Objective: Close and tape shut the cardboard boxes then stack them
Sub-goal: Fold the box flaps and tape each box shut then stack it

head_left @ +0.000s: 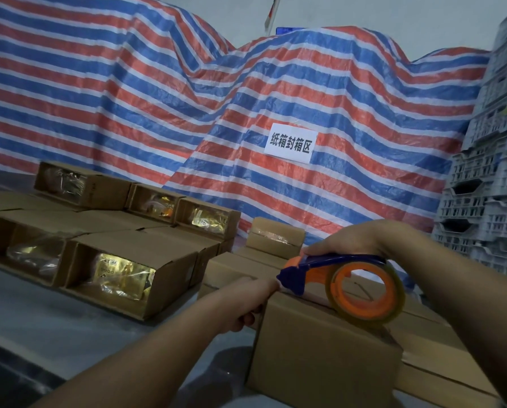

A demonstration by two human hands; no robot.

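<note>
While my right hand [343, 241] wraps over the blue handle of the tape dispenser [346, 285], I have its blade end at the far left edge of the closed cardboard box [322, 351] in front of me. The orange-cored roll of clear tape sits on the top of that box, over the seam between the flaps. My left hand [246, 301] grips the box's left upper edge, fingers curled down over the side and the thumb lying along the top toward the dispenser's nose, touching or nearly touching it.

This box stands at the near right of the grey worktop [69, 325], on top of or just against other closed boxes [440, 346] that run along the right edge behind and beside it. One small sealed box [275, 235] stands farther back, near the tarp.

At the left of the worktop lie the open boxes [119, 269], on their sides with their mouths toward me, gold foil packets showing inside; more of them sit behind in a second row.

A red, white and blue striped tarp [158, 92] fills the background, with a white paper sign [290, 142] stuck on it. Grey plastic crates [487, 187] are stacked at the far right.
</note>
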